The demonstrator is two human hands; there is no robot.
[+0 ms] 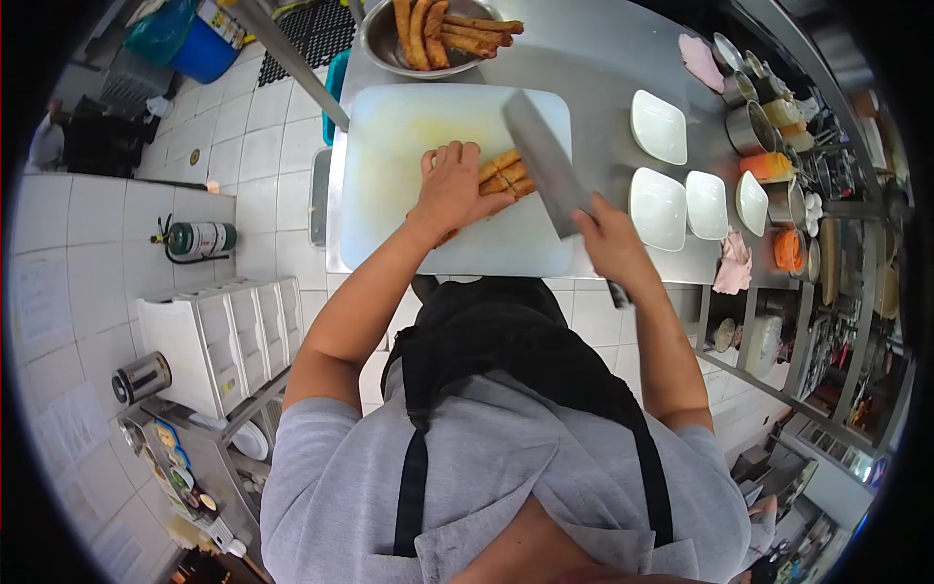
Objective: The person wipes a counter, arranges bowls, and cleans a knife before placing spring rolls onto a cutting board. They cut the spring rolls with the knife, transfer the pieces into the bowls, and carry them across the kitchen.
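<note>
My right hand grips the dark handle of a wide-bladed cleaver. Its blade is tilted above the right part of the white cutting board, just beside several golden-brown fried rolls. Cut lines show across these rolls, which lie side by side. My left hand is closed over their left part and holds them against the board; its palm hides much of them. Whether the blade touches the rolls cannot be told. Behind the board, a steel bowl holds several long, whole fried rolls.
White dishes stand on the steel counter to the right. Pink cloths lie near its right side, beside metal containers of ingredients. A metal post rises at the counter's left edge. Plastic drawers stand behind on the left.
</note>
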